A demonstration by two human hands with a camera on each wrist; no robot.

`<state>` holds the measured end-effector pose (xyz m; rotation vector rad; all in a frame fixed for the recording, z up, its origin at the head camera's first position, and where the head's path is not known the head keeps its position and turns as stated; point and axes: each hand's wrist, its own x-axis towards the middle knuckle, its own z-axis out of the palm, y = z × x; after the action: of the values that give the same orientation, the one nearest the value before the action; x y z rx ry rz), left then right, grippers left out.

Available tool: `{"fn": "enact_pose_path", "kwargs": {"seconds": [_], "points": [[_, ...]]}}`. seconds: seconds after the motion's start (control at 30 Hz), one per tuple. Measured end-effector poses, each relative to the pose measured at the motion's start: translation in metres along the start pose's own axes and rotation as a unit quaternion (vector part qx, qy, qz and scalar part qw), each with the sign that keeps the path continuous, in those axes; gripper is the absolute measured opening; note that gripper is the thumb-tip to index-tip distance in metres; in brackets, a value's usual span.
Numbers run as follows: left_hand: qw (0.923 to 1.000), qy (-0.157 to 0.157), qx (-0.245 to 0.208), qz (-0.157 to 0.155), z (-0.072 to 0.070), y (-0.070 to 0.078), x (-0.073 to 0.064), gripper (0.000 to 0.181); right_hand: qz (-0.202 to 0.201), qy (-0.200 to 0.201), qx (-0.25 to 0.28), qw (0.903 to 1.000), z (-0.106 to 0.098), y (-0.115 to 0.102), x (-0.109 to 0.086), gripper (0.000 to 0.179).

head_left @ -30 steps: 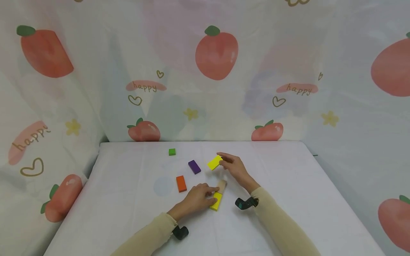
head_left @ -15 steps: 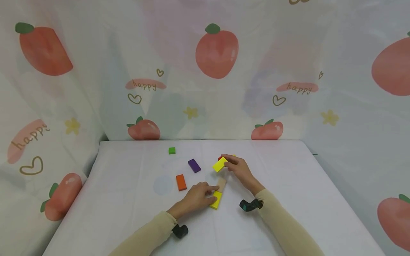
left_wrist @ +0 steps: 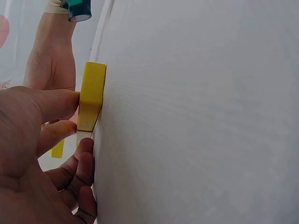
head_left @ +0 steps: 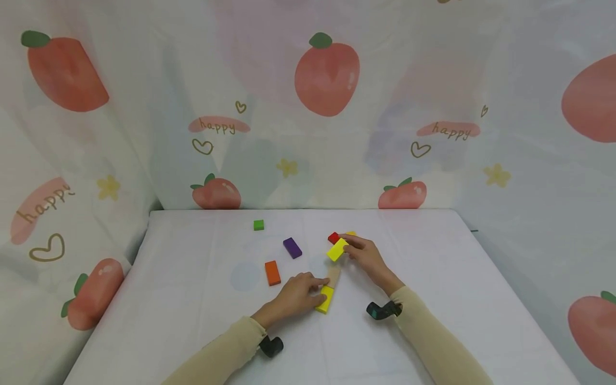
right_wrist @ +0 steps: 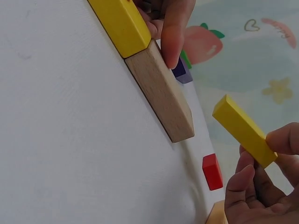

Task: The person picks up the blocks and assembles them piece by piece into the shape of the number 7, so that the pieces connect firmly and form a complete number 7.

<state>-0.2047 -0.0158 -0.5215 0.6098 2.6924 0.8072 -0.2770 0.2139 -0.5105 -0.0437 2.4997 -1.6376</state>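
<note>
Hovering right fingers (right_wrist: 284, 138) pinch a smooth yellow cuboid (right_wrist: 244, 130).

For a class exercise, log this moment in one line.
left hand: touching resting yellow block and wooden block; resting pair: end to end; right hand: pinching raised yellow block

Left grip (head_left: 297, 294) low, right grip (head_left: 367, 258) raised, pinching

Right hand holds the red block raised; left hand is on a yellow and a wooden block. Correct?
Wrong colour: the right hand holds a yellow block raised; right wrist view shows it. Left hand is on the other yellow block and wooden block.
</note>
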Motion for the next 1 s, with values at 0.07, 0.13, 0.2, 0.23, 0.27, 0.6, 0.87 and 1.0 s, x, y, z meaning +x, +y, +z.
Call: {"fn": "enact_pose_path", "kwargs": {"seconds": [0.07,0.13,0.2,0.23,0.27,0.6,0.87,1.0], "points": [[1.0000,0.001,0.000,-0.001,0.000,0.000,0.000,0.048,0.002,-0.002,0.000,1.0000,-0.001,0.002,0.000,0.040],[1.0000,0.001,-0.001,-0.003,0.000,0.000,0.000,0.048,0.002,-0.002,-0.003,1.0000,-0.001,0.003,0.000,0.040],[1.0000,0.002,0.000,-0.003,0.000,0.000,0.000,0.048,0.003,-0.004,-0.001,1.0000,-0.002,0.004,0.000,0.040],[1.0000,0.002,-0.001,-0.004,0.000,0.000,0.000,0.048,0.003,-0.004,-0.002,1.0000,-0.002,0.005,0.000,0.040],[1.0000,0.002,-0.001,-0.004,0.000,0.000,-0.001,0.048,0.002,-0.004,-0.004,1.0000,-0.002,0.005,-0.001,0.040],[1.0000,0.005,0.002,-0.005,-0.001,0.001,0.000,0.048,-0.002,-0.006,-0.025,0.9997,-0.004,0.009,-0.002,0.039],[1.0000,0.004,0.001,-0.007,0.000,0.001,0.000,0.048,-0.005,-0.013,-0.043,0.9990,-0.006,0.010,-0.002,0.039],[0.9999,0.003,0.001,-0.012,0.001,0.001,0.000,0.048,-0.004,-0.017,-0.055,0.9983,-0.006,0.013,-0.003,0.039]]}}
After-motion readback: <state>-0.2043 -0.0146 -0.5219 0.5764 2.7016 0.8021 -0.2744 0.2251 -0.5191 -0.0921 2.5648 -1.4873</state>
